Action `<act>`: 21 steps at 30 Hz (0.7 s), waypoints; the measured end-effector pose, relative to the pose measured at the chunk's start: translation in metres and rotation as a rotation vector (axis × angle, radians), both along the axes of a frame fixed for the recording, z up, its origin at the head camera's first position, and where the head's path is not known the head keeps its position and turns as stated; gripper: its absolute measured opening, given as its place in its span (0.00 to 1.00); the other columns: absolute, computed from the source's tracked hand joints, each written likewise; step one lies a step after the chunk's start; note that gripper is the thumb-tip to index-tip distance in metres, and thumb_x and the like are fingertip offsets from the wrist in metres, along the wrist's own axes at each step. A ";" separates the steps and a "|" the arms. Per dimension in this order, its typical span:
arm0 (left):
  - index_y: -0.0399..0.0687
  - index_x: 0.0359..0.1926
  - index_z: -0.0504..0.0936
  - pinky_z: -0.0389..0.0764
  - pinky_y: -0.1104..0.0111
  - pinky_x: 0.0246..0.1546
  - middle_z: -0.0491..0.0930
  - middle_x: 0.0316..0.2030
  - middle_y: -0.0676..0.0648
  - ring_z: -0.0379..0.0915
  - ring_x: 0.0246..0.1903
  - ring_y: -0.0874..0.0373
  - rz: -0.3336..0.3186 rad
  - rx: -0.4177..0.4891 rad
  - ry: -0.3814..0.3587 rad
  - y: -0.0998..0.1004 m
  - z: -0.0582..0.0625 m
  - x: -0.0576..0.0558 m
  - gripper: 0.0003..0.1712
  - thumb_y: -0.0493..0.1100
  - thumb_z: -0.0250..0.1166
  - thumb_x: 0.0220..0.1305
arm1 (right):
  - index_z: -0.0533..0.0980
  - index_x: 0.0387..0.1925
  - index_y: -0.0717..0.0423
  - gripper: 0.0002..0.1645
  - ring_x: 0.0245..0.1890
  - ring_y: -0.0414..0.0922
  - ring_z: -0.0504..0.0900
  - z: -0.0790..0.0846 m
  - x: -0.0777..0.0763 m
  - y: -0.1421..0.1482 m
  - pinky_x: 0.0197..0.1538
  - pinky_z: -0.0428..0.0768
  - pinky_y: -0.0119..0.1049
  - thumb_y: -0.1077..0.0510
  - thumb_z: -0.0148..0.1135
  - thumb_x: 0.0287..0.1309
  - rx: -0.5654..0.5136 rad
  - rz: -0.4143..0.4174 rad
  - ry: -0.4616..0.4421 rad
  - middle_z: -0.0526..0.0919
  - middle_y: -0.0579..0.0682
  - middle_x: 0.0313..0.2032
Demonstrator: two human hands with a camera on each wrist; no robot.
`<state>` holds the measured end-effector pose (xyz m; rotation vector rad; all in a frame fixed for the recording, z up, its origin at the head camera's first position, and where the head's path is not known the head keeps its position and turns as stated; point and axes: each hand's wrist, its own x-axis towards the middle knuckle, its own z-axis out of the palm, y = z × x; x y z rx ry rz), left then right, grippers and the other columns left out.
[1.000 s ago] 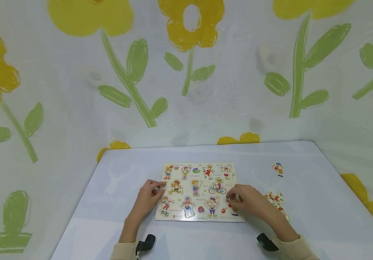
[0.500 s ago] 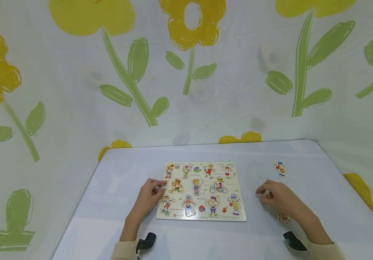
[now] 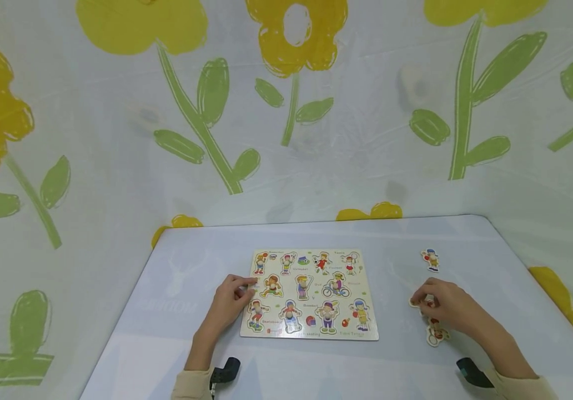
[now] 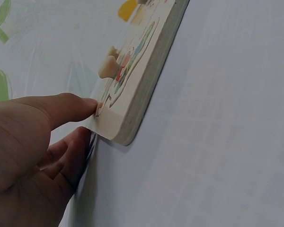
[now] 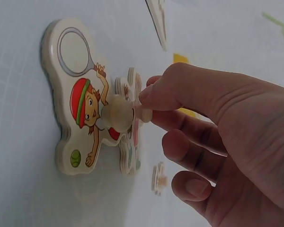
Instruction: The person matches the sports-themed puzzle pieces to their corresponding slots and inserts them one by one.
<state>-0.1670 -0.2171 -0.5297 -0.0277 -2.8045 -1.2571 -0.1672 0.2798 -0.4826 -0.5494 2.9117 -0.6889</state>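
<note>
My left hand (image 3: pixel 229 300) holds the left edge of a wooden knob puzzle board (image 3: pixel 287 290). In the left wrist view its thumb lies at the board's top edge, with the other fingers against the side. To the right of the board, my right hand (image 3: pixel 443 300) is over a small pile of puzzle pieces. Its thumb and index finger pinch the knob of a puzzle piece (image 5: pixel 125 158), mostly hidden. Nearer the right wrist camera lies a tennis-player piece (image 5: pixel 87 106) with its own knob (image 5: pixel 118 113). The board bears several sports figures, most with knobs.
Another figure piece (image 3: pixel 431 260) in a blue cap lies farther back on the table. The white tabletop (image 3: pixel 206 250) meets a flower-printed cloth wall (image 3: pixel 366 139) behind. Black wrist cameras (image 3: pixel 473 372) sit at both cuffs.
My right hand has left the board's lower right corner, where a figure piece now shows uncovered, and moved right to the pile, taking hold of a knob. The left hand stays in place.
</note>
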 end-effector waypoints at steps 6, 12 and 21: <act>0.51 0.52 0.85 0.72 0.76 0.28 0.74 0.43 0.47 0.69 0.30 0.61 0.000 0.005 -0.001 0.000 0.001 0.000 0.16 0.39 0.67 0.62 | 0.84 0.32 0.45 0.08 0.27 0.31 0.69 0.001 0.000 0.002 0.29 0.73 0.27 0.62 0.68 0.53 0.024 -0.025 -0.045 0.79 0.40 0.33; 0.50 0.51 0.85 0.72 0.76 0.28 0.75 0.42 0.46 0.69 0.30 0.61 -0.004 0.014 0.010 0.000 0.001 0.000 0.16 0.39 0.68 0.62 | 0.83 0.34 0.46 0.08 0.27 0.31 0.69 0.000 -0.001 0.005 0.29 0.73 0.27 0.63 0.67 0.53 0.010 -0.026 -0.086 0.79 0.40 0.33; 0.50 0.51 0.85 0.72 0.75 0.28 0.75 0.43 0.46 0.69 0.30 0.61 -0.003 0.011 0.008 0.000 0.002 0.000 0.16 0.39 0.68 0.62 | 0.82 0.35 0.48 0.09 0.25 0.30 0.69 -0.005 -0.004 0.008 0.28 0.73 0.27 0.65 0.66 0.53 0.000 -0.018 -0.109 0.79 0.41 0.34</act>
